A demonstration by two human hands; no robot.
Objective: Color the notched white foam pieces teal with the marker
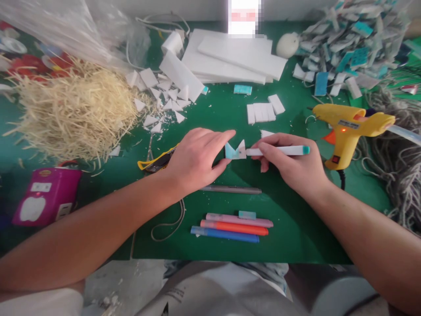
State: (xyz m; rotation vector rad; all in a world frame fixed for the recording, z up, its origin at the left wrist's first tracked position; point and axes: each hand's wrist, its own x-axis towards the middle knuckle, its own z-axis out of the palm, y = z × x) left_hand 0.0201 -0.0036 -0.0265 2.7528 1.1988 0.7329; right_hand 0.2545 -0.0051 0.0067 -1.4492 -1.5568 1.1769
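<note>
Head-worn view, facing forward and down, close above hands [199, 160], green table [302, 237]

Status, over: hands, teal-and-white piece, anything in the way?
Right hand holds white marker, tip at piece. Left hand beside piece, contact unclear. Piece notched, partly teal. Gray pen nearby, not between marker and piece.

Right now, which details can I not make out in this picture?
All in the head view:
Yellow cutter: one end hidden by the left hand.
White piece: partly hidden by the right hand.
Glue stick: outer end cut off by the right edge.
Shirt print: too small to read.
</note>
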